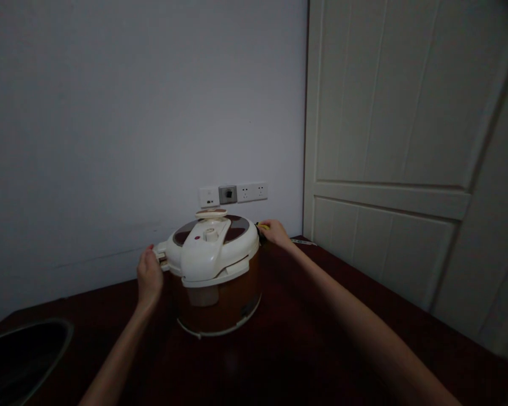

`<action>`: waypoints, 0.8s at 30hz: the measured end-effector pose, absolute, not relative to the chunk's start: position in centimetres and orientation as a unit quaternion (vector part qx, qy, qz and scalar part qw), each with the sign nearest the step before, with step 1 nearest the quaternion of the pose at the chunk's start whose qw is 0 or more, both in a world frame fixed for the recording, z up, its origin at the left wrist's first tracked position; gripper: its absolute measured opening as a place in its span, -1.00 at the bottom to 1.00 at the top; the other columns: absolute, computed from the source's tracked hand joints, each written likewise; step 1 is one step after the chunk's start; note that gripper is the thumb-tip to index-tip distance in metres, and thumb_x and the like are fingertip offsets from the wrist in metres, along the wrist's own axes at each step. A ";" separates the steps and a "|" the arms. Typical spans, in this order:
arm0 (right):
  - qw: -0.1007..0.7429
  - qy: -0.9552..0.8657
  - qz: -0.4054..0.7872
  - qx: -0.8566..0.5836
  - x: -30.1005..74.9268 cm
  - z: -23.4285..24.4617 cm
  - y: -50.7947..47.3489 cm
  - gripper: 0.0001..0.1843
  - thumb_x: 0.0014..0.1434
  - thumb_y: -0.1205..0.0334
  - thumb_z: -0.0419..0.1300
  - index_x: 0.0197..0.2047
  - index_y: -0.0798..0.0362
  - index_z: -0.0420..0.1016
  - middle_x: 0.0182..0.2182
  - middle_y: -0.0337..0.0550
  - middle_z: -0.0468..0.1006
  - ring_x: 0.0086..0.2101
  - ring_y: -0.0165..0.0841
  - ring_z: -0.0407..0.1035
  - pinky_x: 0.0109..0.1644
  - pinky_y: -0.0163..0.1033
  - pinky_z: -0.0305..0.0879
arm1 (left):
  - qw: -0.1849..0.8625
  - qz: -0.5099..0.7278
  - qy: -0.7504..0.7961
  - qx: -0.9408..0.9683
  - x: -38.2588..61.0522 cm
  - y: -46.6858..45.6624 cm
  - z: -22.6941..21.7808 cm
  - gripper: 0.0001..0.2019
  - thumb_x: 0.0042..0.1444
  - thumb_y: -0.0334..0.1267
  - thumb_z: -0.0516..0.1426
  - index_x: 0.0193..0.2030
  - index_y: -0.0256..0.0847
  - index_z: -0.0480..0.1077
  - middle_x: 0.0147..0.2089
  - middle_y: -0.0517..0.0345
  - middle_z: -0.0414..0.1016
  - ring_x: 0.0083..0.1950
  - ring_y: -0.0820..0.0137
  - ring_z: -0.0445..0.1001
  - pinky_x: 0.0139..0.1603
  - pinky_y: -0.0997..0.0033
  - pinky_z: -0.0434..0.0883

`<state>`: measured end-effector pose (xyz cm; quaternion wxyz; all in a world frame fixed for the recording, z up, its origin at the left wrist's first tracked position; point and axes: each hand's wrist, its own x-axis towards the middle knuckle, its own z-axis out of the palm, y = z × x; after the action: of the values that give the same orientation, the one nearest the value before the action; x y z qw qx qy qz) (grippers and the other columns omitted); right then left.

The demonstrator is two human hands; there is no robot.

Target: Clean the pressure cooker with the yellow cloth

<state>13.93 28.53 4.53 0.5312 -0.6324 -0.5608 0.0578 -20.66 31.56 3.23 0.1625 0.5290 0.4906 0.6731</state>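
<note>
Bare forearms [364, 321] reach across a dark wooden counter [245, 366] to an electric pressure cooker [215, 299] standing on it. Left hand [149, 276] curls at the cooker's side handle [161, 254]; right hand [276, 234] rests against the far rim, maybe by a small yellow item [261, 226]. Neither grip is clear. Hands on opposite sides give a balanced hold.

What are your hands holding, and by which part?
The left hand grips the side handle of the pressure cooker. The right hand is at its far side; whether it holds anything cannot be told.
</note>
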 end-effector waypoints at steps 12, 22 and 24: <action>0.525 -0.559 0.100 -0.634 13.6 9.2 31.3 -0.80 -0.14 0.27 0.27 -0.37 0.16 0.51 -0.48 -0.09 0.54 -0.46 -0.34 0.40 -0.39 -0.32 0.27 | 0.166 0.671 0.482 0.539 -20.7 31.7 3.1 -0.55 0.15 -0.11 -0.17 -0.02 -0.32 0.36 -0.02 -0.11 0.44 0.06 0.19 0.37 0.15 0.19 0.26; 0.535 -0.591 0.128 -0.590 13.3 5.8 25.7 -0.92 -0.11 0.28 0.16 -0.55 0.11 0.40 -0.63 -0.26 0.41 -0.57 -0.47 0.25 -0.53 -0.41 0.10 | 0.174 0.691 0.462 0.529 -20.7 32.4 2.6 -0.55 0.14 -0.09 -0.16 -0.04 -0.29 0.37 -0.06 -0.05 0.45 0.06 0.22 0.37 0.16 0.21 0.24; 0.532 -0.604 0.142 -0.577 14.1 5.4 24.4 -0.91 -0.16 0.26 0.19 -0.53 0.11 0.43 -0.60 -0.26 0.44 -0.55 -0.45 0.28 -0.50 -0.40 0.14 | 0.172 0.688 0.464 0.532 -20.7 32.2 2.7 -0.56 0.13 -0.11 -0.16 -0.05 -0.30 0.37 -0.06 -0.07 0.45 0.06 0.21 0.38 0.16 0.20 0.24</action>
<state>14.06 24.42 5.43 0.5318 -0.5768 -0.6035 0.1422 -20.71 32.22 2.70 0.1716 0.5319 0.4636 0.6875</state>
